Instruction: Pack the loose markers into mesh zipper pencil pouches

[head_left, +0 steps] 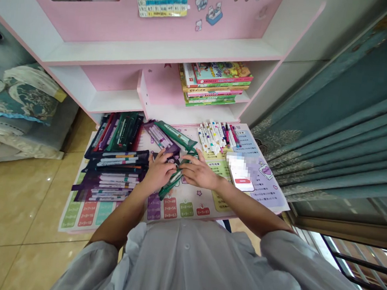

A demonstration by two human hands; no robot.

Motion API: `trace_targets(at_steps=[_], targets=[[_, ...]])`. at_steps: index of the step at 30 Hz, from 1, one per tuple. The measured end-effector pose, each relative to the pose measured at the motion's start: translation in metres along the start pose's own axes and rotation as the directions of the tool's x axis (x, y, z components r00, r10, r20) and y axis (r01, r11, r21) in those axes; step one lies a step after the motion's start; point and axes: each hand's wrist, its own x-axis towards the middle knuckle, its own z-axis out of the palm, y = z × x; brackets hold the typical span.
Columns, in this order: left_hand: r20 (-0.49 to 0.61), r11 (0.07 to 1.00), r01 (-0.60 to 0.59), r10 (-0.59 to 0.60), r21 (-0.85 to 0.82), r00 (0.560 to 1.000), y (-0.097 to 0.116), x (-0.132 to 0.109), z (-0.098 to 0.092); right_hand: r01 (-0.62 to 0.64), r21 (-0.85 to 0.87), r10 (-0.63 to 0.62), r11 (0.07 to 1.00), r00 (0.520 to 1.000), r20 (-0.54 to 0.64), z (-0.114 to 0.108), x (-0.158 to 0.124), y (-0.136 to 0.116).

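Observation:
A green mesh pouch [168,187] with pens inside lies slanted on the desk mat, under both hands. My left hand [160,167] rests at its left side, fingers bent around its upper part. From the right, my right hand [198,170] holds the pouch's upper end, fingers curled over it. Just beyond the hands lie another green pouch [176,135] and a purple pouch [160,136], both with pens in them. A dark item, partly hidden, sits between and behind the hands.
Filled pen pouches [116,179] are stacked at the left, with more [122,132] behind them. Loose markers [212,136] lie at the back right, near a phone [240,171]. Books [215,83] fill part of the pink and white shelf [167,52] behind.

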Motion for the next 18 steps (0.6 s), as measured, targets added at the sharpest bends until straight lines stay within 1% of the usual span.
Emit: trace_targets(at_steps=[3,7,9,12,14,18], targets=[[0.018,1.0,0.017,-0.016,-0.009,1.0,-0.001,-0.001,-0.002,-0.04,-0.021,0.04,0.999,0.999,0.01,0.003,0.001,-0.004],[-0.017,1.0,0.025,-0.025,-0.015,1.0,-0.007,-0.007,-0.013,-0.118,-0.071,0.116,0.99,0.993,-0.031,0.004,-0.002,-0.008],[-0.01,1.0,0.008,-0.009,-0.021,1.0,-0.012,-0.01,-0.021,-0.17,-0.099,0.165,0.981,0.985,-0.051,0.001,-0.003,-0.008],[0.029,0.999,-0.032,0.032,0.012,0.999,-0.02,-0.013,-0.03,-0.233,-0.121,0.229,0.965,0.972,-0.044,-0.006,-0.005,-0.004],[0.02,0.998,-0.033,0.032,0.048,0.999,-0.024,-0.013,-0.031,-0.256,-0.121,0.253,0.959,0.967,-0.037,-0.01,-0.007,0.0],[-0.007,0.995,-0.037,0.038,0.095,0.999,-0.028,-0.012,-0.029,-0.287,-0.107,0.286,0.952,0.958,-0.026,-0.011,-0.008,0.002]])
